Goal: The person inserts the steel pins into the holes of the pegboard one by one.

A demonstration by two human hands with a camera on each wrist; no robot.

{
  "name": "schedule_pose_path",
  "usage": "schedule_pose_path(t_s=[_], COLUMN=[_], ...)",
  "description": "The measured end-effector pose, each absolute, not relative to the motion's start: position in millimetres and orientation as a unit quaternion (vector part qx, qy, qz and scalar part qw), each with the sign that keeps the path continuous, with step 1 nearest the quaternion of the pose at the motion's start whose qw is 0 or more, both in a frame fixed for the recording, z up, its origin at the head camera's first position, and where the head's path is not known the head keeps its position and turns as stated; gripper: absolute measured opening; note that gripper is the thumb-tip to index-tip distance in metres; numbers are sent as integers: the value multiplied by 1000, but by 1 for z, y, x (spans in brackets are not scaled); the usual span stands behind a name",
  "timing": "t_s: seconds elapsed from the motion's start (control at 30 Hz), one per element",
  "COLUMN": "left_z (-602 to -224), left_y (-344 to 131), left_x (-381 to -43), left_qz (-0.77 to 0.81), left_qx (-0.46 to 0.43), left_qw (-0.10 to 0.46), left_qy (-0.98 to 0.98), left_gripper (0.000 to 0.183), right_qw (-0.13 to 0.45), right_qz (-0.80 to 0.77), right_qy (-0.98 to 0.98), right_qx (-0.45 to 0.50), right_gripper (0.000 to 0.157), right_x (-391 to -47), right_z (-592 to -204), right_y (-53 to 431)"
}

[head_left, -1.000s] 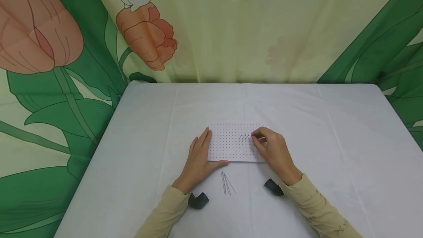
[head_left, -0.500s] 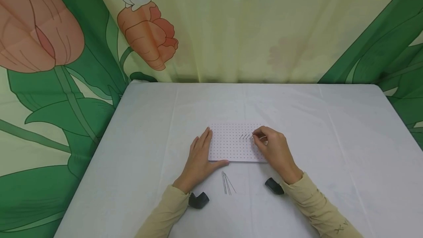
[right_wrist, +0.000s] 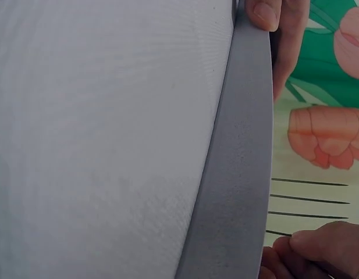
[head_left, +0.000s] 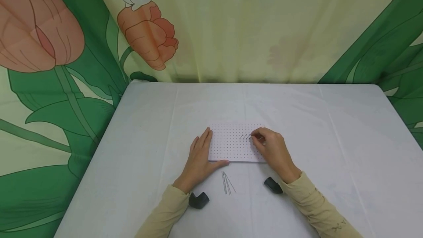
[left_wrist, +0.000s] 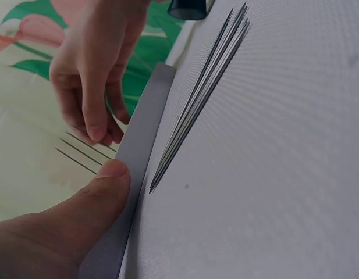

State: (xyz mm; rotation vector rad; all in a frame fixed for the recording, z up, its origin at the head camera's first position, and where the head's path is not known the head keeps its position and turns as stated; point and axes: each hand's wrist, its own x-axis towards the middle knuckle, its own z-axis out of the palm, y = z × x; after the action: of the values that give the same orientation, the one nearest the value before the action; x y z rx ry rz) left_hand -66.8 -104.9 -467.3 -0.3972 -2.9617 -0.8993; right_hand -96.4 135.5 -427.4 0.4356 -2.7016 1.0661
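A white board (head_left: 228, 148) dotted with rows of small holes lies on the table. My left hand (head_left: 196, 159) steadies it, straight fingers along the left edge and thumb on the front edge. Three thin metal needles (right_wrist: 310, 199) stick up in a row from the board. At the row's right end, my right hand (head_left: 273, 151) pinches another needle (right_wrist: 278, 233) between thumb and forefinger; its lower part is hidden behind the board's edge in the right wrist view. Several loose needles (left_wrist: 199, 104) lie in a narrow bundle on the cloth in front of the board.
A white cloth covers the table (head_left: 317, 120). Two black angled pieces (head_left: 199, 200) lie or hang beside the sleeve cuffs, one at each wrist. A printed curtain (head_left: 231, 28) with flowers and a carrot hangs behind the table's far edge.
My right hand has shifted very slightly left, its fingertips still by the needle row. The left hand, board and loose needles stay where they were.
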Motion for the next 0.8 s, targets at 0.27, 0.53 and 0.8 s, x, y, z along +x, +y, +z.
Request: schedule_pose_path(t_s=[0.27, 0.53, 0.8], left_z=[-466, -466, -466], left_y=[-104, -104, -104], left_x=[-66, -66, -66], left_qz=[-281, -284, -286], left_qx=[-124, -120, -119], left_qw=[7, 2, 1], left_qy=[-952, -951, -951], left_gripper=[114, 115, 116], right_qw=[96, 121, 123], right_qz=[344, 343, 337], right_qy=[-924, -922, -922], right_qx=[133, 135, 146], right_gripper=[17, 19, 13], right_x=[-91, -80, -66], right_z=[-424, -413, -402], right_y=[139, 138, 129])
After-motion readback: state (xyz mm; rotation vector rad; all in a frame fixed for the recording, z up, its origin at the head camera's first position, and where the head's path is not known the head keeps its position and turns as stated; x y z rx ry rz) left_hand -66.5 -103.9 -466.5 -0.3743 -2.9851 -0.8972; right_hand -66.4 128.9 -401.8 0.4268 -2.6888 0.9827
